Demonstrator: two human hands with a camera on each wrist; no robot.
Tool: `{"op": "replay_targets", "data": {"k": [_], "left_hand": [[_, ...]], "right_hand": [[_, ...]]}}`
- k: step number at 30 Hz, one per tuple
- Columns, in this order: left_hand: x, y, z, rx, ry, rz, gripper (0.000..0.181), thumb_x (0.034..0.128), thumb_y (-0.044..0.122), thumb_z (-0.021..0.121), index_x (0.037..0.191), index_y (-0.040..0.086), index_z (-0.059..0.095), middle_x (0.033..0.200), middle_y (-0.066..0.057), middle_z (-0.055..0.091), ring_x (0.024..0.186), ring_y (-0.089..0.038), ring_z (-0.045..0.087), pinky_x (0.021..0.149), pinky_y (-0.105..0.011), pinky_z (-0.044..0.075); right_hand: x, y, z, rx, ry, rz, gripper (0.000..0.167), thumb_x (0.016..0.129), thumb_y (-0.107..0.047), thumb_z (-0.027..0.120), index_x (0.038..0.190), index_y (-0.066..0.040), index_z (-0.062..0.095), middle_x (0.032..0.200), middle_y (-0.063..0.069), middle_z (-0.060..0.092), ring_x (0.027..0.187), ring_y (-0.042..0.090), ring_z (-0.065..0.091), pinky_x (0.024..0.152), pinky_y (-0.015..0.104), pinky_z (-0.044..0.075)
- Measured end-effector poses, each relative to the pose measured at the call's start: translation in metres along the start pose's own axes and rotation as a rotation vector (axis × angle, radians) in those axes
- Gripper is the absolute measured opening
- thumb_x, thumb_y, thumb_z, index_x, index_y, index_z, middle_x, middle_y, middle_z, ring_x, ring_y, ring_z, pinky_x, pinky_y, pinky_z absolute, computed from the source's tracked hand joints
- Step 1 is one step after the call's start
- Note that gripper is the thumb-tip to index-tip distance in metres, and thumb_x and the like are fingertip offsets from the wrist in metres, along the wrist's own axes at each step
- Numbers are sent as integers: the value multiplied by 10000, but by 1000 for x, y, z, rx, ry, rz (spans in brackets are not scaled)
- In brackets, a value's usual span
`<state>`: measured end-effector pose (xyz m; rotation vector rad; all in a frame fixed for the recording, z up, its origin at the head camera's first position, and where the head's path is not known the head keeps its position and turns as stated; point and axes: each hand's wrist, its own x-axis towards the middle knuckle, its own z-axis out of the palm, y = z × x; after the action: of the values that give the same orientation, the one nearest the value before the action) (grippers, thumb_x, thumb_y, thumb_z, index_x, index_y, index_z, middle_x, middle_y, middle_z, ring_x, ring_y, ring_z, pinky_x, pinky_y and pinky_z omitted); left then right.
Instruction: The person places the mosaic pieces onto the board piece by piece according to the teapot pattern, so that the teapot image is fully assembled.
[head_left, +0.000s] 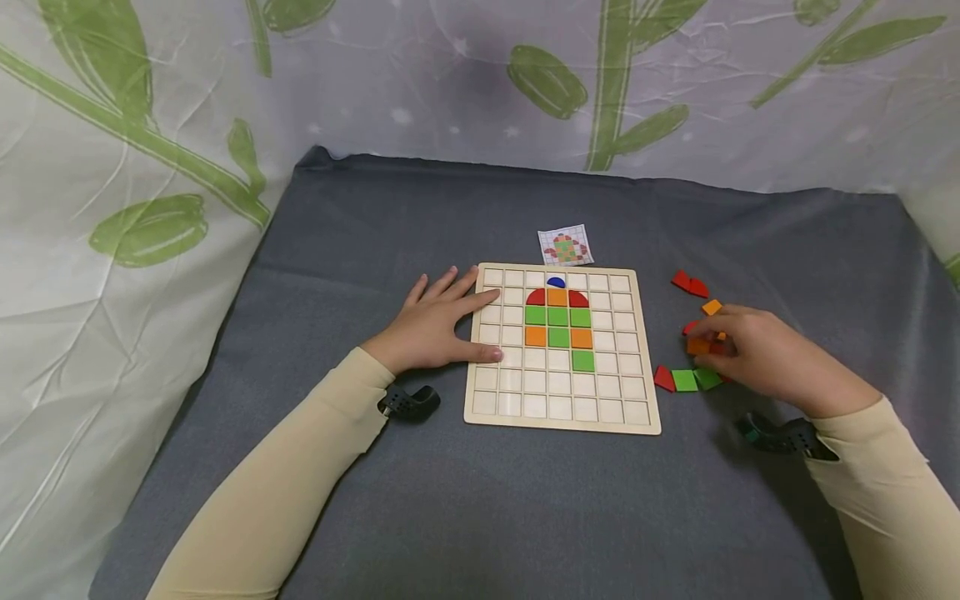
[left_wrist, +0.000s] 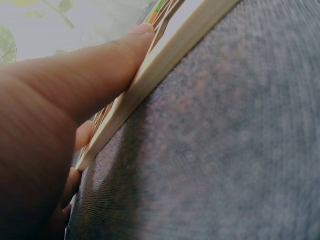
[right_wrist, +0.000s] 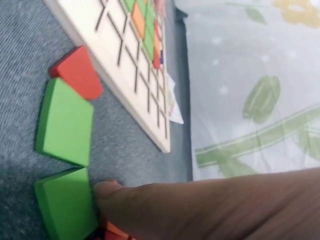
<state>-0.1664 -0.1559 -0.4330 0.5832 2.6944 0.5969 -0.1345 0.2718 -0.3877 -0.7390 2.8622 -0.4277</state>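
A wooden grid board (head_left: 534, 408) lies on the cloth, with red, orange, green and blue tiles in its upper middle cells. My left hand (head_left: 431, 329) rests at its left edge, fingers spread; thumb and index finger lie on the board. In the left wrist view the thumb (left_wrist: 100, 70) presses over the wooden rim. To the right of the board, my right hand (head_left: 765, 358) pinches an orange tile (head_left: 699, 346) between thumb and fingertips, low among loose pieces. In the right wrist view the thumb (right_wrist: 165, 207) covers most of that tile.
Beside the board lie a red piece (head_left: 663, 378), two green tiles (head_left: 683, 381), another orange tile (head_left: 712, 307) and red rounded pieces (head_left: 697, 287). A small pattern card (head_left: 566, 247) sits behind the board. A leaf-printed curtain (head_left: 450, 83) hangs behind the cloth-covered table (head_left: 525, 508).
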Motion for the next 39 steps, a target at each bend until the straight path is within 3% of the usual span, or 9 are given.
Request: {"op": "replay_targets", "data": {"k": [4, 12, 25, 39], "left_hand": [[0, 0, 0, -2, -1, -3, 975, 863, 742, 714, 1664, 357, 314, 1774, 29, 41, 1640, -270, -42, 1276, -568, -114], [0, 0, 0, 6, 2, 1, 979, 858, 751, 713, 1663, 359, 316, 1774, 30, 42, 1640, -268, -43, 1275, -569, -117], [2, -1, 2, 8, -1, 13, 987, 853, 769, 702, 1664, 363, 313, 1774, 31, 31, 1640, -275, -46, 1274, -579, -114], [1, -2, 1, 15, -5, -6, 997, 846, 783, 696, 1665, 367, 308, 1774, 38, 11, 1639, -262, -64, 1270, -566, -136]], "right_hand": [[2, 1, 3, -6, -2, 5, 221, 880, -56, 846, 1090, -21, 786, 1032, 68, 698, 828, 166, 575, 671, 311, 496], [5, 0, 6, -3, 10, 7, 116, 869, -63, 848, 959, -79, 778, 923, 9, 691, 780, 145, 582, 644, 315, 492], [13, -14, 5, 36, -10, 67, 116, 873, -109, 802, 980, -63, 791, 838, -20, 721, 667, 104, 577, 604, 300, 504], [48, -74, 12, 11, 11, -109, 155, 869, -132, 833, 1004, -68, 792, 889, 13, 702, 711, 131, 535, 605, 294, 462]]}}
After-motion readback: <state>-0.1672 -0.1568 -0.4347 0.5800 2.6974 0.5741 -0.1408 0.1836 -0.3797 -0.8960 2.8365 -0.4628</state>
